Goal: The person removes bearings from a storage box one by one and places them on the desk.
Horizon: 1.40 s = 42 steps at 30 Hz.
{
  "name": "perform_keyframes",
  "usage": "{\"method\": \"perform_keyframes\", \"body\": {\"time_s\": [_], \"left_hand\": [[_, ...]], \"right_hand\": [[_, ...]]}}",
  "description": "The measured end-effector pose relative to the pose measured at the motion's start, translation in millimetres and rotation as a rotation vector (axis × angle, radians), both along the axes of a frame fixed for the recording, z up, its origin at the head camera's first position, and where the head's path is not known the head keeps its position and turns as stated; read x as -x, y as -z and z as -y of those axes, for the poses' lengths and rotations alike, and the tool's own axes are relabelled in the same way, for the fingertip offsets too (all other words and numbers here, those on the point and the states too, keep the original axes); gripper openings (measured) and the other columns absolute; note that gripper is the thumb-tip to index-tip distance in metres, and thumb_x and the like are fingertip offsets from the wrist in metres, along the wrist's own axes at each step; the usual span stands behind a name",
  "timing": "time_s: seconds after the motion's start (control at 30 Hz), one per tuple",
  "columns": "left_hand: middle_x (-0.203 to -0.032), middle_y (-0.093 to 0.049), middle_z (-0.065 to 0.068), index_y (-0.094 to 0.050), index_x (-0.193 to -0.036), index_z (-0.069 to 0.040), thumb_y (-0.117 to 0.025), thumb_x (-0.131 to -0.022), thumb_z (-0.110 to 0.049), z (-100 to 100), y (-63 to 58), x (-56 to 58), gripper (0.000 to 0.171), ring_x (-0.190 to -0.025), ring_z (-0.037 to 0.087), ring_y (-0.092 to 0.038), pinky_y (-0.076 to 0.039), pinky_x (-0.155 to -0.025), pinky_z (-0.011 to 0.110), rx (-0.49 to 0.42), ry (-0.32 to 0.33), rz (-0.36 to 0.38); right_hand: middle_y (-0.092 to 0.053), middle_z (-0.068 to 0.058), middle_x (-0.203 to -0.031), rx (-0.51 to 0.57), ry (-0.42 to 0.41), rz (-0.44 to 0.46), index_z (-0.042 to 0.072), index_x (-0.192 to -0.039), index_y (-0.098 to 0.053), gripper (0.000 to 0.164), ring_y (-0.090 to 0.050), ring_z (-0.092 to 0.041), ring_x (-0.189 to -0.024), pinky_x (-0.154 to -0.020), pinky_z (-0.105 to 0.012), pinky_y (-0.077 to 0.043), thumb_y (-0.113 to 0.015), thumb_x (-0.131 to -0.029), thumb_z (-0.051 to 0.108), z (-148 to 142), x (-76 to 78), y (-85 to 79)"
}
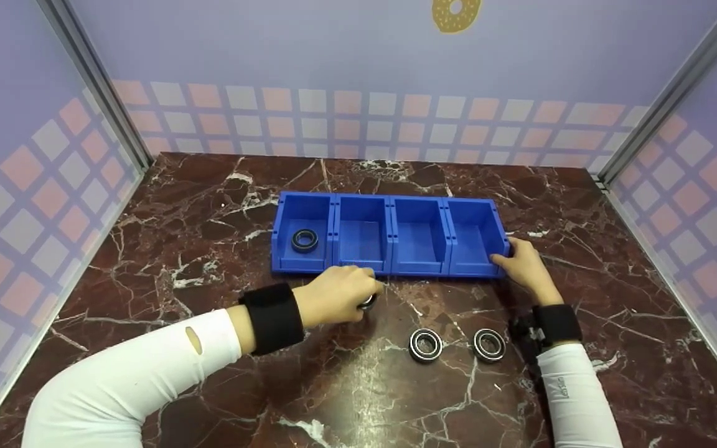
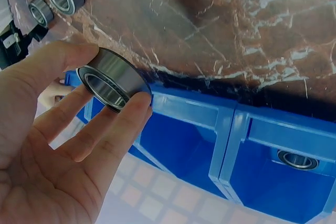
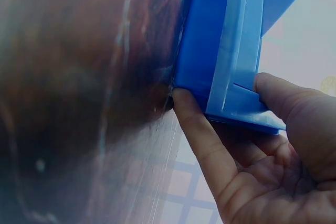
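My left hand (image 1: 337, 294) pinches a metal ball bearing (image 2: 119, 71) between thumb and fingertips, just in front of the second blue bin from the left. In the head view the hand mostly hides that bearing. Four-sided blue bins (image 1: 421, 269) stand joined in a row. At the row's right end, my right hand (image 1: 525, 267) grips the side wall of the last bin, with the thumb over its edge and the other fingers outside. Another bearing (image 1: 304, 249) lies flat in the leftmost bin.
Two more bearings lie on the dark red marbled table (image 1: 221, 386), one bearing (image 1: 415, 347) nearer the middle and one bearing (image 1: 489, 358) closer to the right forearm. Lilac panels with a checked band (image 1: 346, 102) enclose the back and both sides.
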<state>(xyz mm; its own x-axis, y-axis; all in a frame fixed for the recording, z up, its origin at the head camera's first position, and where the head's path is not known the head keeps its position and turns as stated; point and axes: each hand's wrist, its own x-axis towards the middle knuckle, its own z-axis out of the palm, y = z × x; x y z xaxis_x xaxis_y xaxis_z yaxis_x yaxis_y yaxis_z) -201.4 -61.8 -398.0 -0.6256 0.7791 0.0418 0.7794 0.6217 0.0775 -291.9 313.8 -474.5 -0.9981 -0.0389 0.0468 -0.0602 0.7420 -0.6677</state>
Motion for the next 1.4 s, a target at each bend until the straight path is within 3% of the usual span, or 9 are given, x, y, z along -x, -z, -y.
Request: {"method": "perform_keyframes", "body": {"time_s": [0.2,0.27,0.57,0.87,1.17,1.4], "left_hand": [[-0.102,-0.073,0.012,-0.076,-0.107,-0.008,-0.079,-0.076,-0.004,1.3,5.6,-7.1,0.031,-0.091,0.032,-0.072,-0.062,-0.078,0.046,-0.008,0.017,0.047],[-0.101,-0.072,0.01,-0.076,-0.107,-0.009,-0.079,-0.075,-0.005,2.6,12.7,-6.1,0.032,-0.089,0.03,-0.071,-0.062,-0.076,0.045,-0.014,0.033,0.047],[-0.101,-0.073,0.01,-0.076,-0.11,-0.008,-0.08,-0.076,-0.006,0.9,16.6,-15.8,0.034,-0.088,0.027,-0.072,-0.062,-0.077,0.039,0.054,0.022,0.066],[-0.099,-0.072,0.007,-0.075,-0.105,-0.01,-0.081,-0.076,-0.008,-0.3,23.9,-21.9,0.03,-0.088,0.026,-0.072,-0.061,-0.076,0.039,0.047,0.031,0.072],[-0.104,-0.073,0.007,-0.075,-0.112,-0.01,-0.082,-0.077,-0.009,-2.4,31.6,-24.4,0.035,-0.092,0.026,-0.073,-0.062,-0.078,0.038,0.065,0.028,0.095],[-0.103,-0.073,0.007,-0.075,-0.11,-0.01,-0.082,-0.077,-0.008,-0.9,35.8,-27.5,0.034,-0.09,0.025,-0.073,-0.063,-0.077,0.037,0.071,0.037,0.092]], "right_hand": [[-0.067,-0.038,-0.123,0.002,0.001,-0.014,-0.017,-0.132,-0.056,0.046,-0.068,-0.038,-0.108,-0.093,-0.044,-0.054,-0.063,-0.093,0.007,-0.1,-0.4,-0.5],[-0.067,-0.037,-0.123,0.0,0.001,-0.019,-0.017,-0.132,-0.057,0.046,-0.068,-0.037,-0.107,-0.092,-0.043,-0.055,-0.063,-0.093,0.007,0.1,-0.6,-0.7],[-0.068,-0.037,-0.122,-0.007,0.001,-0.023,-0.017,-0.131,-0.058,0.045,-0.068,-0.036,-0.105,-0.089,-0.041,-0.055,-0.064,-0.093,0.006,0.6,-0.5,-0.8],[-0.066,-0.038,-0.123,-0.005,0.0,-0.011,-0.018,-0.133,-0.055,0.046,-0.067,-0.04,-0.109,-0.097,-0.051,-0.054,-0.063,-0.094,0.006,0.5,-0.5,-0.4],[-0.067,-0.038,-0.122,-0.011,-0.004,-0.015,-0.018,-0.131,-0.057,0.046,-0.068,-0.037,-0.106,-0.093,-0.044,-0.054,-0.063,-0.093,0.006,0.3,-0.6,-0.1],[-0.065,-0.038,-0.126,0.008,0.004,0.001,-0.016,-0.135,-0.054,0.047,-0.067,-0.039,-0.111,-0.098,-0.048,-0.053,-0.061,-0.094,0.007,0.8,-1.7,-0.9]]}}
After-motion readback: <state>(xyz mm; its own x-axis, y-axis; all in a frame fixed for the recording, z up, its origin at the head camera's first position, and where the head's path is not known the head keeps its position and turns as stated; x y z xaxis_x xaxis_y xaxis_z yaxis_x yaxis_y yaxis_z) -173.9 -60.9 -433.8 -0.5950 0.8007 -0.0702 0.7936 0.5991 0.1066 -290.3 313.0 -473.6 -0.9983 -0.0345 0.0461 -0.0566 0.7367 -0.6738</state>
